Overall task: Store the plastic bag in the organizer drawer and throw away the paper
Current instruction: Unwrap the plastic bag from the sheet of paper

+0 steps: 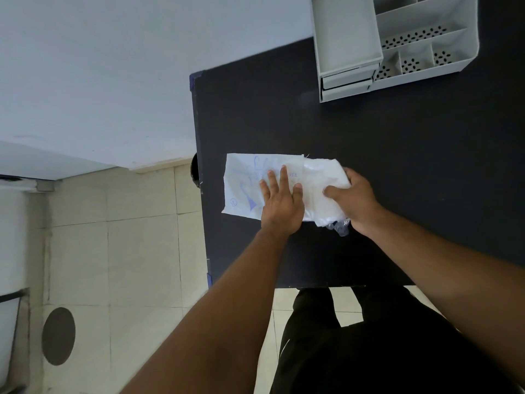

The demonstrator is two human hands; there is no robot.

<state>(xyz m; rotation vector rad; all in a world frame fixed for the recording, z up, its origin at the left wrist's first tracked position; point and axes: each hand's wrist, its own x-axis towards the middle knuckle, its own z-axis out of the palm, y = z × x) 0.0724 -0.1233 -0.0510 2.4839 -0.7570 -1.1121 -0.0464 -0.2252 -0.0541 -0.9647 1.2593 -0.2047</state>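
Observation:
A white sheet of paper (244, 180) with blue scribbles lies on the black table (397, 172), near its left edge. A crumpled clear plastic bag (318, 191) rests over the paper's right part. My left hand (281, 200) presses flat on the paper, fingers spread. My right hand (355, 200) grips the right side of the bag, thumb on top. The grey organizer (426, 46) stands at the table's far side, with its drawer stack (346, 78) at the left end; the top drawer (345, 32) looks pulled out and empty.
The table's left edge (199, 172) drops to a tiled floor (127, 251). A dark round shape (58, 336) sits on the floor at the lower left. A dark object (195, 169) peeks out beside the table edge. My legs are below the near table edge.

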